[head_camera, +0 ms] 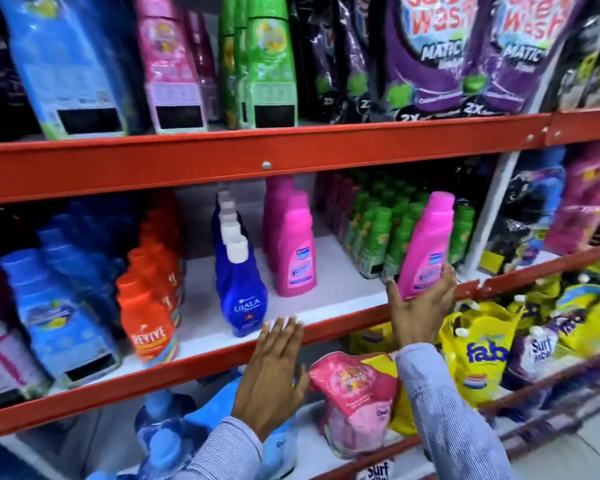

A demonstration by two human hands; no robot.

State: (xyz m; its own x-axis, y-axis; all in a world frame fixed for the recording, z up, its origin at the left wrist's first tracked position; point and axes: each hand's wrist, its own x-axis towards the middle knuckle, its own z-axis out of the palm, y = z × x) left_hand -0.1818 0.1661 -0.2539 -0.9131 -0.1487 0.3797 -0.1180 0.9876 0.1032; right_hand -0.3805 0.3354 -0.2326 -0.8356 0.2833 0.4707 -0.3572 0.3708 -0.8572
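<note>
My right hand (421, 306) grips the base of a pink Vanish bottle (426, 237), holding it tilted in front of the middle shelf, right of the gap. My left hand (274, 375) is flat with straight fingers, its fingertips at the red front edge of the middle shelf (326, 329), holding nothing. On the white shelf board stands a row of pink Vanish bottles (293, 244), and left of it a row of blue Ujala bottles (241, 289) with white caps.
Orange Revive bottles (149, 313) and blue pouches (59, 317) fill the shelf's left. Green bottles (378, 230) stand behind the held bottle. The upper shelf carries tall pouches and Safewash bags (430, 53). Below lie a pink pouch (354, 400), yellow Fab bags (482, 348) and blue bottles (163, 441).
</note>
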